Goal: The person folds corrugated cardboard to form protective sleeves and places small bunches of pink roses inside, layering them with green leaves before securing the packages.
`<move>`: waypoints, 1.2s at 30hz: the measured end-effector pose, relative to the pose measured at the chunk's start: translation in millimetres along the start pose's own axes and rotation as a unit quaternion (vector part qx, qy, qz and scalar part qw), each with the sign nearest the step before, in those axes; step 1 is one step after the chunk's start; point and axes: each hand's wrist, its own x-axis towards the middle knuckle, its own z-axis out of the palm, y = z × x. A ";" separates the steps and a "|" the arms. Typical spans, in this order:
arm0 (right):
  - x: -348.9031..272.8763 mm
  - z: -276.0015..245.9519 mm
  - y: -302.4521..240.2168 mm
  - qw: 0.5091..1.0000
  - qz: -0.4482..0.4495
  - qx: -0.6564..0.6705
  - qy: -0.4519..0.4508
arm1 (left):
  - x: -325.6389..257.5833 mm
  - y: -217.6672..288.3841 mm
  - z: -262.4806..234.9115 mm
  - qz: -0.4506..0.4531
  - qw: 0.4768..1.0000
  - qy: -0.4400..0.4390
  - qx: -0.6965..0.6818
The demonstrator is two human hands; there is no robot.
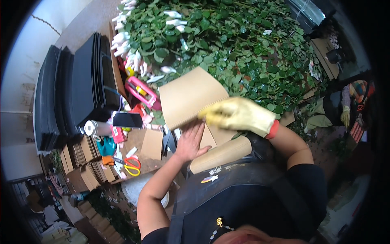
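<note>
A bent sheet of brown cardboard (193, 95) lies in front of me, its near part folded down toward my body. My bare left hand (191, 140) rests flat against the cardboard's near side, fingers stretched out and thumb apart. Over the sheet's near right edge is my right hand (239, 116), in a pale yellow rubber glove with a red cuff. Motion smears its fingers, so whether they grip the edge does not show. A curled cardboard piece (221, 154) sits against my dark apron (243, 179), just below both hands.
Leafy green stems (243, 40) cover the far table, with white-sleeved buds (122, 42) at their left. A pink tape dispenser (142, 91), a phone (127, 119), a white bottle (96, 128) and scissors (132, 166) lie left. Black panels (85, 73) stand beyond. Another person's gloved hand (345, 116) shows right.
</note>
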 end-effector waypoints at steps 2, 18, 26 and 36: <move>4.9 -22.0 14.0 0.975 -0.027 -0.035 0.217 | 2.7 -1.9 5.7 0.028 0.999 0.023 0.037; 73.0 -108.4 96.3 0.932 0.161 -0.218 0.241 | 6.1 1.3 -0.2 0.000 1.000 -0.031 0.001; 153.2 -208.5 162.3 0.741 0.172 -0.540 0.360 | 11.6 6.4 -5.6 -0.002 0.999 -0.040 0.016; 57.4 -200.8 130.2 0.827 -0.100 -0.411 0.369 | -2.2 21.1 8.1 -0.010 0.982 0.143 0.119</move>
